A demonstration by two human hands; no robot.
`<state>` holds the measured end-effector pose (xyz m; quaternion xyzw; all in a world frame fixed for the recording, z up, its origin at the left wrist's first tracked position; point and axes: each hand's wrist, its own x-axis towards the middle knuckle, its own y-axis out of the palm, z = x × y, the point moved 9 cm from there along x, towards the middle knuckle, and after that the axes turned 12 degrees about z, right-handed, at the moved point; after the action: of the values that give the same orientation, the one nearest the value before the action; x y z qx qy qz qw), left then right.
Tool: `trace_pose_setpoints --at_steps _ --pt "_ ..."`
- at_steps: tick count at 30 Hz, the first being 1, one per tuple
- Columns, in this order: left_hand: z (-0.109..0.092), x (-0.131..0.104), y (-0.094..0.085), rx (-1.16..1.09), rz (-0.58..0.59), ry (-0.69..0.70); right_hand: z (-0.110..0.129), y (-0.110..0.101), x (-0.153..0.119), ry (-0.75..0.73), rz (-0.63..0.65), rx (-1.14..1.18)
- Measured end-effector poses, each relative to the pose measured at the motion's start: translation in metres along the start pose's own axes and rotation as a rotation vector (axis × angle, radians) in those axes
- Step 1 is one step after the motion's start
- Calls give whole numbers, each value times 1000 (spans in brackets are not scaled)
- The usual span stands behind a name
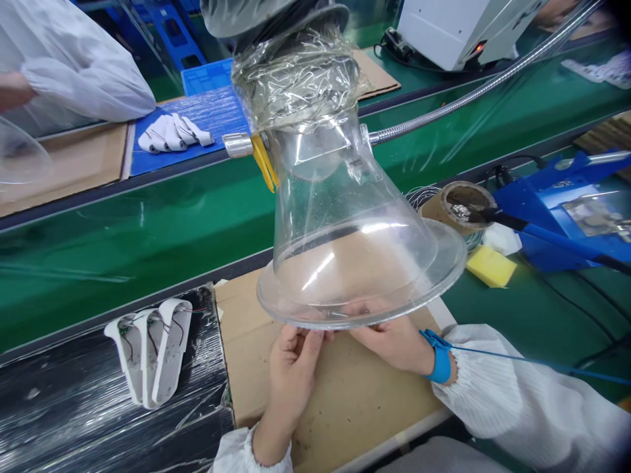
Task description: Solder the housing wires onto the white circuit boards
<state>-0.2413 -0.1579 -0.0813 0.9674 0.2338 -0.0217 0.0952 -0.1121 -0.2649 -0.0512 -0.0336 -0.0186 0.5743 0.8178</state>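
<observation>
Both hands are at the lower rim of a clear plastic fume hood (pixel 345 190), over a brown cardboard sheet (pixel 355 401). My left hand (pixel 293 368) is closed, thumb against the curled fingers; whatever it pinches is hidden by the rim. Reaching in from the right, my right hand (pixel 392 345) has its fingertips under the hood, blurred through the plastic. Those fingers look pinched together, but I cannot make out what is in them. A blue wrist strap (pixel 438 357) with a cord circles my right wrist. Left of the cardboard lie three white plastic shells (pixel 150 351) with thin wires inside.
At right are a blue soldering-iron stand (pixel 557 217), a yellow sponge (pixel 491 266) and a cardboard tube (pixel 461 203). A metal flexible hose (pixel 473 92) runs from the hood. Across the green divider, a co-worker's white sleeve (pixel 93 85) is near several white parts (pixel 172 133).
</observation>
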Motion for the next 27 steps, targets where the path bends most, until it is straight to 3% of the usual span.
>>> trace_pose_setpoints --at_steps 27 --pt "-3 2 0 28 -9 4 -2 0 0 13 12 4"
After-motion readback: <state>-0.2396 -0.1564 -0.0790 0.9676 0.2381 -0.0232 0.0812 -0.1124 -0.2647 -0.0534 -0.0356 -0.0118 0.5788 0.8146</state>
